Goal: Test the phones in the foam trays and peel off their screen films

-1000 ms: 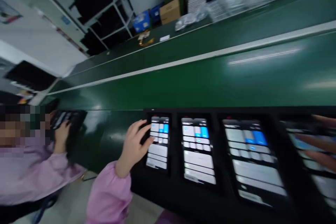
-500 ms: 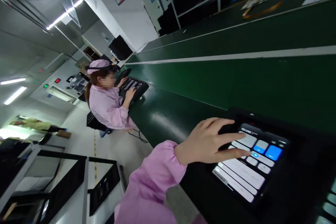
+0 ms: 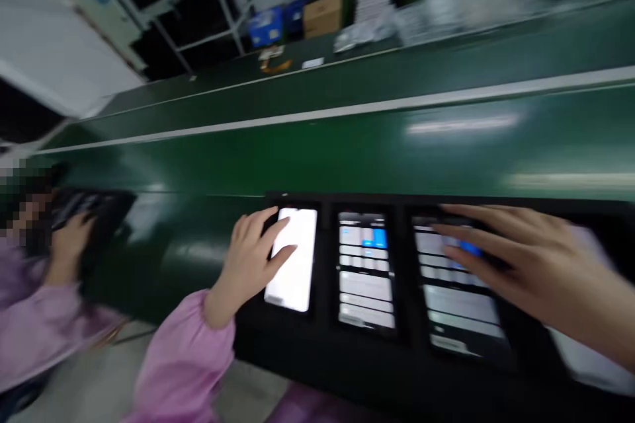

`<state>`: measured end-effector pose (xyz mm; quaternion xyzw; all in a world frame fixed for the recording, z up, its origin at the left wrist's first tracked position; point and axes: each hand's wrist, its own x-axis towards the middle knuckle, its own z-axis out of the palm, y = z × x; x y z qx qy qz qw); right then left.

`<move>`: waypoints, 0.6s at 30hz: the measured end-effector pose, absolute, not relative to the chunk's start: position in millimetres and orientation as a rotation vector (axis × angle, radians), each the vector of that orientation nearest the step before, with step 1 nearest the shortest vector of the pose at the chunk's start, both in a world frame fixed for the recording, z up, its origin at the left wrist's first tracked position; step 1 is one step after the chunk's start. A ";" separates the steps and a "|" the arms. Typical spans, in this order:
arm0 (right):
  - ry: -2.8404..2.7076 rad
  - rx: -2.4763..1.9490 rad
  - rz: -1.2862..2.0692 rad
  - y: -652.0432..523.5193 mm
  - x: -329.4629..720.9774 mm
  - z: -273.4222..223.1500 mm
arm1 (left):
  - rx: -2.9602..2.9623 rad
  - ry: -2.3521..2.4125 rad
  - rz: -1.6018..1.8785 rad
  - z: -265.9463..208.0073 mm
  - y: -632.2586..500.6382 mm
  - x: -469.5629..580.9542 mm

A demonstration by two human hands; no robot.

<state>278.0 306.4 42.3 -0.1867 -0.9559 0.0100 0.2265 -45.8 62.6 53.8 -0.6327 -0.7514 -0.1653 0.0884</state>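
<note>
Several smartphones lie in a row in a black tray (image 3: 325, 344). The leftmost smartphone (image 3: 300, 271) shows a plain white screen. Over its upper left part is my left hand (image 3: 253, 254), fingers apart and holding nothing. A second smartphone (image 3: 366, 287) displays a settings panel with blue tiles, and no hand is on it. My right hand (image 3: 526, 254) reaches across the third smartphone (image 3: 461, 307), fingers stretched over its upper screen and a little blurred. A further phone with a pale screen (image 3: 590, 350) is partly hidden under the right wrist.
A green bench (image 3: 238, 165) runs across the view, with a white strip (image 3: 278, 122) along it. At the left a co-worker's hand (image 3: 72, 238) is over another black tray (image 3: 116, 208). A cardboard box (image 3: 322, 15), blue boxes (image 3: 266, 28) and plastic bags (image 3: 446, 10) stand at the back.
The view has swung right and levelled, bringing my right hand and more phones into sight. The leftmost phone's screen has turned from a settings panel to white.
</note>
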 end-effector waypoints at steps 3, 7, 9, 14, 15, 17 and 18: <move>-2.638 -0.444 -0.075 298.7 291.9 49.3 | -2.079 -2.095 -0.471 55.7 84.9 -36.7; -2.651 -0.395 -0.145 292.2 280.5 47.0 | -2.224 -1.976 -0.391 59.9 113.1 -15.5; -2.670 -0.367 -0.193 291.2 278.5 44.5 | -2.250 -1.970 -0.368 59.5 121.4 -9.7; -2.664 -0.390 -0.130 291.3 281.8 42.4 | -2.303 -1.936 -0.349 55.6 122.0 -6.3; -2.671 -0.411 -0.092 290.7 282.0 43.6 | -2.307 -1.940 -0.346 54.6 120.7 -6.7; -2.694 -0.451 0.006 288.9 281.8 46.6 | -2.313 -1.950 -0.342 51.9 118.8 -8.3; -2.703 -0.471 0.050 287.9 281.3 47.8 | -2.316 -1.949 -0.344 50.3 118.5 -9.6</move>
